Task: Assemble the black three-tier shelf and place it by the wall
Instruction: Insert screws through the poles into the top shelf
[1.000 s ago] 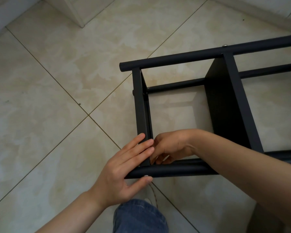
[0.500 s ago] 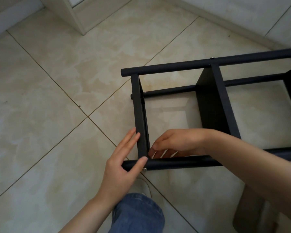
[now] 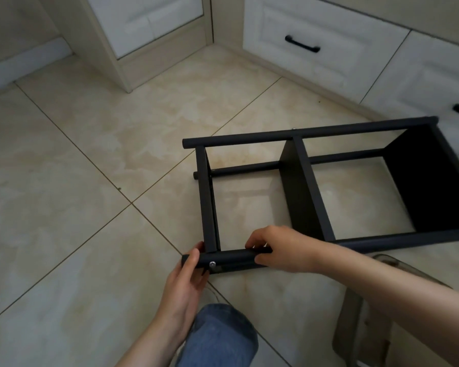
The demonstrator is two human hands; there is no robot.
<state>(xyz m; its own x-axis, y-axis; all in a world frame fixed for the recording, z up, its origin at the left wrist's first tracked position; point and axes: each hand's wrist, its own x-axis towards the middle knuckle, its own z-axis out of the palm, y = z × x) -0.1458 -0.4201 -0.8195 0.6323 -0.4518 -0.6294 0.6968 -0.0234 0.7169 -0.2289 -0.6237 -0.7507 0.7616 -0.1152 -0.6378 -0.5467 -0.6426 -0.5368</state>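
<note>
On its side on the beige tiled floor [image 3: 90,207], a black metal three-tier shelf [image 3: 316,207], long tubes running left to right, three flat panels standing on edge between them. Right end close to the floor's far right edge, near the white drawer fronts [image 3: 326,30] with black bar handles [image 3: 302,45]; seemingly apart from them.

Left hand [image 3: 188,276] clamped on the left end of the near round black tube [image 3: 233,258]: thumb laid over the front, fingers curled round behind, just beside the foot of the leftmost panel [image 3: 206,202]. Small silver screw head [image 3: 212,264] on the tube's front face, right beside that thumb.

Right hand [image 3: 278,247] wrapped round the same tube a little further right, fingers over the top, thumb underneath, forearm reaching in from the lower right. Hands near each other, with the leftmost panel's foot and a short bare stretch of tube between them. Cannot tell whether this near side is raised off the floor or resting on it.

Blue denim knee [image 3: 223,337] at the floor's near edge, just below the left wrist. Greyish translucent object [image 3: 355,327] on the floor toward the near right corner, beneath the right forearm; kind unclear. White panelled cabinet door [image 3: 143,19] along the floor's far edge, left of the drawers.
</note>
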